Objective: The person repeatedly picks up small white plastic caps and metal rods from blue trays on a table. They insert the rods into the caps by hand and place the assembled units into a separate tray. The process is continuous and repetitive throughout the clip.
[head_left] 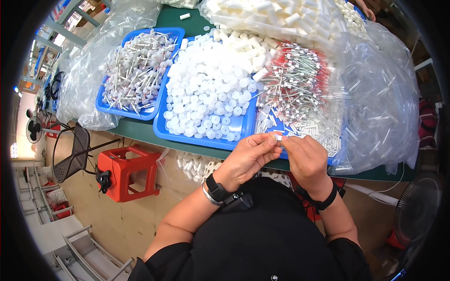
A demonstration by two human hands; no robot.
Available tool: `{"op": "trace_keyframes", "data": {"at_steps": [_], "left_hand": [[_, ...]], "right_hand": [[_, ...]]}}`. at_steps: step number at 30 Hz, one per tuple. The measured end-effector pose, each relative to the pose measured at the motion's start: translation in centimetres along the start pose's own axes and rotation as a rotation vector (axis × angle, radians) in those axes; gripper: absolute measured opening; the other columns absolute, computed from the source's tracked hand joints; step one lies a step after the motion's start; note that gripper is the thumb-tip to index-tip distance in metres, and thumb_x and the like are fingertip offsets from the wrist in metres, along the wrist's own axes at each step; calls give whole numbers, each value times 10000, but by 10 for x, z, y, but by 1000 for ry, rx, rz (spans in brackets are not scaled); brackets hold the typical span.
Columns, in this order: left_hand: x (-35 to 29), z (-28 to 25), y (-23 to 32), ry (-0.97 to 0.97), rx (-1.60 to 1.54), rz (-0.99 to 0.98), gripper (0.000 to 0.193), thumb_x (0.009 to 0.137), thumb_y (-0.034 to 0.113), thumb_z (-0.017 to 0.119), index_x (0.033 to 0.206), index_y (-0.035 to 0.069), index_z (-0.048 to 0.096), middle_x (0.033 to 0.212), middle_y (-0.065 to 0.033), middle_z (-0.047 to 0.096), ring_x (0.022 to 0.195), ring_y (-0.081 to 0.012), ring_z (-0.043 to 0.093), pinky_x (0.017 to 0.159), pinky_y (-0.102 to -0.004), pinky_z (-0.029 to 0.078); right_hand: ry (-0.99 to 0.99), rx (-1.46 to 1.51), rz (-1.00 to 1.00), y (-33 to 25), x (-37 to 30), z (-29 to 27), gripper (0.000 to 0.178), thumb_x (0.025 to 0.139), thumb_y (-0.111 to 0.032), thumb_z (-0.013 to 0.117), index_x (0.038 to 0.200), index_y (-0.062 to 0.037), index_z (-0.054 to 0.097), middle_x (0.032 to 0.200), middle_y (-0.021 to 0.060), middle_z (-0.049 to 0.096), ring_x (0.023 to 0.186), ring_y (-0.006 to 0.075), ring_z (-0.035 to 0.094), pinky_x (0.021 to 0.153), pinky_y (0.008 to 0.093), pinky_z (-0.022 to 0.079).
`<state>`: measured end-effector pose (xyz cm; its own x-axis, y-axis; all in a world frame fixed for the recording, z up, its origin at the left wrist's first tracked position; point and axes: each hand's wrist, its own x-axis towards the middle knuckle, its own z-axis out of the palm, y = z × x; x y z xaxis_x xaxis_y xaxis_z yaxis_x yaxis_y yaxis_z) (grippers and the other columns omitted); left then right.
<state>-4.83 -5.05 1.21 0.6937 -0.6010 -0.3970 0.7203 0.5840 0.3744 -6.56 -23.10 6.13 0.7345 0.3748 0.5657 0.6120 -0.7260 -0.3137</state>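
My left hand [251,155] and my right hand [307,157] meet at the table's front edge, fingers pinched together. Between the fingertips shows a small white piece [279,137], gripped from both sides; the fingers hide most of it. Just beyond lies a blue tray [276,122] with thin wire-like pieces [300,77], red at some ends, and short clear-white tubes [323,136]. To its left, a wide blue tray [180,136] is heaped with round whitish caps [206,93] that have centre holes.
Farther left, a blue tray [152,111] holds white sticks with discs [138,70]. White foam-like cylinders [290,16] fill a clear bag at the back. Plastic bags [379,103] cover the table's right side. A red stool [126,173] and a fan [417,206] stand nearby.
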Motion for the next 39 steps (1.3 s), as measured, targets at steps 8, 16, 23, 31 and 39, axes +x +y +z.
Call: {"op": "trace_keyframes", "data": {"at_steps": [8, 16, 23, 31, 39], "left_hand": [[-9, -3, 25, 67, 194, 248, 349, 979, 276, 635, 1182, -8, 623, 957, -41, 672, 838, -121, 655, 779, -276, 550], [-8, 4, 35, 119, 159, 238, 352, 1015, 260, 572, 1248, -3, 567, 1067, -147, 673, 956, -203, 684, 856, -297, 569], [-3, 8, 28, 110, 182, 229, 346, 1011, 215, 578, 1264, -20, 557, 1087, -161, 668, 1015, -226, 680, 885, -307, 571], [1, 16, 14, 94, 188, 233, 326, 1010, 197, 577, 1249, -25, 568, 1086, -163, 666, 1035, -233, 679, 901, -310, 568], [3, 11, 13, 119, 149, 238, 307, 1010, 186, 578, 1237, -21, 573, 1070, -151, 667, 1031, -225, 679, 902, -306, 566]], "right_hand": [[-90, 164, 404, 40, 0, -33, 127, 864, -49, 682, 985, -16, 704, 859, 143, 695, 709, 297, 655, 639, 364, 519], [-430, -150, 216, 55, -13, -32, 129, 797, -9, 605, 898, -36, 681, 834, 100, 618, 812, 293, 636, 658, 412, 517], [-387, 30, 259, 53, -6, -26, 86, 806, -18, 661, 890, -26, 647, 870, 114, 613, 795, 300, 636, 655, 391, 508], [-309, 287, 401, 34, 6, -30, 94, 842, -41, 702, 907, -15, 641, 839, 136, 672, 657, 301, 647, 599, 359, 507], [-269, 275, 363, 30, 3, -28, 107, 833, -36, 711, 919, -16, 651, 843, 128, 677, 655, 292, 651, 593, 353, 510]]}}
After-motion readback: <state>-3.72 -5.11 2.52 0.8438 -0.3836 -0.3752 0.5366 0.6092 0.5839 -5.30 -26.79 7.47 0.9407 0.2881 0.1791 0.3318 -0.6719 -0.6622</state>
